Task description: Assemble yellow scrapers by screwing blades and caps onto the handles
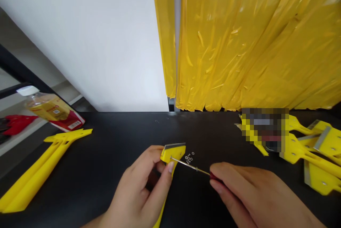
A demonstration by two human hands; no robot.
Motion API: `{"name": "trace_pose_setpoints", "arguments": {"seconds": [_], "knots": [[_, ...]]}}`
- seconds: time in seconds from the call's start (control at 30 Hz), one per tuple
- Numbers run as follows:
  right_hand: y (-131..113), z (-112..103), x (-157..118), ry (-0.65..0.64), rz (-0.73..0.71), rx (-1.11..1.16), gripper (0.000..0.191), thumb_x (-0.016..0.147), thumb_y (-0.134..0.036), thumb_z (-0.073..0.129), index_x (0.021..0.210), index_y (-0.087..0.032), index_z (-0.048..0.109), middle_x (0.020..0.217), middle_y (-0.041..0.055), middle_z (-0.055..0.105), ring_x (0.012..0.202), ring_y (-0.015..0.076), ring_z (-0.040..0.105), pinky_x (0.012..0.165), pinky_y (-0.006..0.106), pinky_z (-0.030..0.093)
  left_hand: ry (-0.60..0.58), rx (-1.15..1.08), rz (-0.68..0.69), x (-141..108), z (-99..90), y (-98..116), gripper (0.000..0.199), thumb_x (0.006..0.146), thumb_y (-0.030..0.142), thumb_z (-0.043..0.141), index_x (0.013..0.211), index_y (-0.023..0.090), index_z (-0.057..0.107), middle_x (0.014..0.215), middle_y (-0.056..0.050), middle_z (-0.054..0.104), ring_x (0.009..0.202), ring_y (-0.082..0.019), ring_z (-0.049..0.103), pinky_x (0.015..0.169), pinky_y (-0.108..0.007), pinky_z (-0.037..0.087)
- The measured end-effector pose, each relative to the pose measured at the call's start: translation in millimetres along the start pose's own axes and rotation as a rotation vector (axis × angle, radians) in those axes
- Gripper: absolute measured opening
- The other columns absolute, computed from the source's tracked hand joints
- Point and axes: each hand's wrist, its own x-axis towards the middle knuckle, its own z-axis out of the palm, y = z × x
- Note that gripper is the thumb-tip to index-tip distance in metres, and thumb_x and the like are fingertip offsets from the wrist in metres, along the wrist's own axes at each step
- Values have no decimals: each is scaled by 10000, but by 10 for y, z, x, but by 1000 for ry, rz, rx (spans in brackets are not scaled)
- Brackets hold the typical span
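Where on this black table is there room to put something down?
Bare black tabletop lies between the long yellow scraper at left and the left hand, and another strip runs behind the small fasteners toward the yellow scrapers piled at right. That pile is crowded, as is the spot around the right hand.

No wording can be read. The yellow label (48, 107) on the plastic bottle (34, 96) and the red band (69, 123) below it carry small white panels of print, too blurred to make out; a pixelated patch (265, 130) covers whatever lies at right.
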Motion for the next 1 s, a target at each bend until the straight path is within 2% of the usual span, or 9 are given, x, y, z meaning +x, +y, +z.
{"name": "trace_pose_setpoints", "arguments": {"seconds": [0.1,0.23,0.33,0.43,0.57,0.7,0.77,0.9,1.0], "knots": [[-34,-9,27,-129,232,341,266,1069,-356,445,853,-249,560,619,-45,580,502,126,557,477,240,372,10,47,47,-3,-6,18,179,1006,92,572,1056,263,572,1044,5,601,879,-96,650,781,-177,537],[-65,-20,76,-342,677,1007,421,1040,-562,456,768,-242,484,512,-103,339,383,71,260,384,194,243,12,82,81,-40,0,43,199,985,76,585,1062,259,570,1059,-5,613,874,-100,657,775,-169,539],[-55,-9,107,-416,792,1240,412,1012,-589,484,786,-244,489,500,-122,307,362,59,187,365,188,195,18,92,47,-30,5,50,172,984,110,602,1060,265,598,1039,-1,652,842,-110,667,757,-185,537],[-73,-17,111,-396,702,1054,351,1024,-517,471,829,-240,561,527,-91,393,414,82,295,402,196,259,35,27,-91,62,-28,15,36,995,218,624,980,250,630,891,11,682,728,-125,653,667,-207,522],[-155,-88,64,-206,376,569,269,1052,-372,422,876,-259,592,722,-18,602,663,149,580,619,251,466,197,-263,-370,229,-139,-84,153,949,385,709,948,249,639,735,31,685,663,-164,659,600,-231,529],[-195,-138,37,-134,239,348,135,1049,-282,409,1005,-271,536,876,-2,653,780,175,636,739,301,494,310,-498,-398,278,-173,-98,149,926,376,755,970,264,666,830,52,702,769,-135,654,725,-200,531],[-179,-149,56,-71,306,315,107,1045,-302,453,948,-270,484,815,-28,594,708,158,581,652,283,460,268,-551,-385,252,-125,-30,130,940,354,739,903,247,675,827,52,700,785,-119,630,756,-181,506],[-111,-205,104,41,360,270,390,1061,-451,473,743,-252,365,648,-63,440,579,139,454,531,278,348,98,-598,-445,171,35,195,166,940,350,727,853,216,684,768,28,710,750,-132,592,716,-199,475],[-99,-223,30,81,353,70,264,936,-491,690,915,-269,548,788,-49,613,723,176,604,639,303,428,-13,-655,-517,109,168,326,173,942,358,717,868,204,686,816,-7,764,787,-151,631,759,-234,488]]}}
